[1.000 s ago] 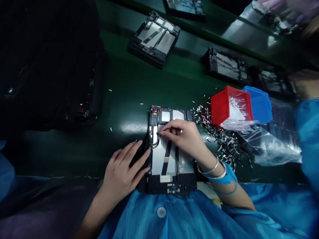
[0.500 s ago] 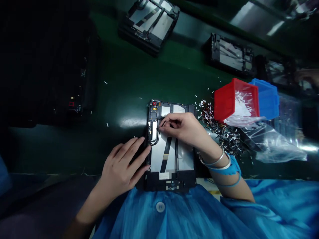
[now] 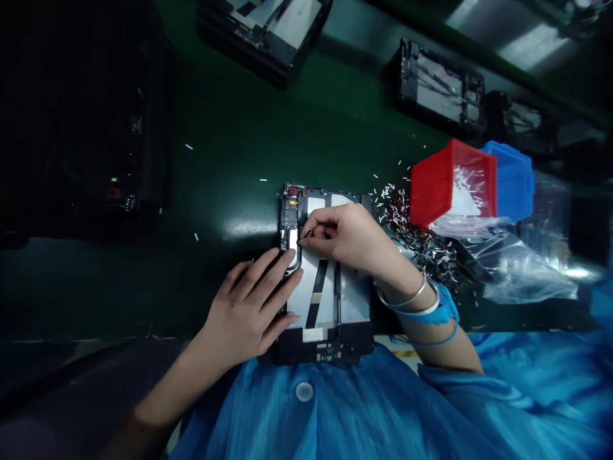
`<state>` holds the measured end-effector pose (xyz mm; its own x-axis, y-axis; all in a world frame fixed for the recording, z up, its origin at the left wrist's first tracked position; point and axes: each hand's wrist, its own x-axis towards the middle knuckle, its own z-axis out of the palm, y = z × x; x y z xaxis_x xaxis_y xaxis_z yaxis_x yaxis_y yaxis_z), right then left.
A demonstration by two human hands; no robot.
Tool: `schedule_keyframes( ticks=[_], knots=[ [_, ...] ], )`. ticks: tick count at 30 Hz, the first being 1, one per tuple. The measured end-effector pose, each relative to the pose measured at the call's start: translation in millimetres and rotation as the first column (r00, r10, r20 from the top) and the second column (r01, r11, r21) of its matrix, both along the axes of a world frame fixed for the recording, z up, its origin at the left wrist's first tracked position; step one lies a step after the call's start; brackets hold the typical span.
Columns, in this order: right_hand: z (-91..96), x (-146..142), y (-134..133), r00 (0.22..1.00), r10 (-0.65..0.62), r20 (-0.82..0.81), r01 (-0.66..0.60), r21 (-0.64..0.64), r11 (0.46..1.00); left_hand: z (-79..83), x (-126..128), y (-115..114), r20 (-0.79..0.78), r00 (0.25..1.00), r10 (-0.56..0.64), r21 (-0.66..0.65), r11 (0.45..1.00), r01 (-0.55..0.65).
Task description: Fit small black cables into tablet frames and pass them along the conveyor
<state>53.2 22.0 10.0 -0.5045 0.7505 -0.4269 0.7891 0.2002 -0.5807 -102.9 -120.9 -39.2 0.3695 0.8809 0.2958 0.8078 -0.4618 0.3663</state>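
Observation:
An opened tablet (image 3: 354, 300) lies in front of me, its silver battery area, black ribbon cables and circuit board exposed. Along its left side runs a thin black cable (image 3: 299, 260) that bends in a curve beside a white block. My right hand (image 3: 340, 233) is closed in a pinch on this cable near the upper left of the tablet. My left hand (image 3: 253, 300) rests with spread fingers over the tablet's left edge, its fingertips by the bend of the cable.
A red bin (image 3: 433, 185) with white strips stands to the right, with a blue bin (image 3: 514, 179) behind it. Dark and white scraps (image 3: 431, 259) lie around a clear plastic bag (image 3: 522, 268). More opened tablets (image 3: 440, 89) sit in stacks at the back; dark stacked devices (image 3: 115, 160) stand left.
My left hand has moved right and up, its fingers now reaching onto the tablet. The cable's loop now sits closer to the white block. My right hand keeps its pinch. The view has shifted slightly.

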Motion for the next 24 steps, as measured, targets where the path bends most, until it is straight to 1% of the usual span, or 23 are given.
schedule_keyframes(
  ticks=[7,9,13,19,21,24],
  knots=[
    [0.1,-1.6,-1.7,1.000,0.010,0.028,-0.010,0.024,1.000,0.2,-0.6,2.3,0.020,0.997,-0.073,-0.015,0.997,0.074],
    [-2.1,-0.8,-3.0,1.000,-0.008,0.001,0.008,0.041,0.999,1.7,-1.2,4.6,0.010,0.996,-0.083,-0.003,0.997,0.083],
    [-8.6,1.6,-3.9,0.990,-0.079,-0.116,0.086,0.057,0.995,4.2,-1.7,9.8,-0.029,0.994,-0.103,0.054,0.993,0.104],
    [-12.3,4.6,-2.2,0.961,-0.128,-0.245,0.120,-0.047,0.992,4.9,-0.3,13.8,-0.012,0.994,-0.108,0.107,0.988,0.108],
    [-11.2,4.8,-2.6,0.958,-0.133,-0.255,0.125,-0.050,0.991,5.9,-0.5,14.5,-0.017,0.994,-0.110,0.114,0.987,0.111],
    [-9.7,4.2,-4.1,0.971,-0.121,-0.206,0.124,0.002,0.992,8.3,-1.8,14.6,-0.045,0.991,-0.125,0.097,0.987,0.129]
  ],
)
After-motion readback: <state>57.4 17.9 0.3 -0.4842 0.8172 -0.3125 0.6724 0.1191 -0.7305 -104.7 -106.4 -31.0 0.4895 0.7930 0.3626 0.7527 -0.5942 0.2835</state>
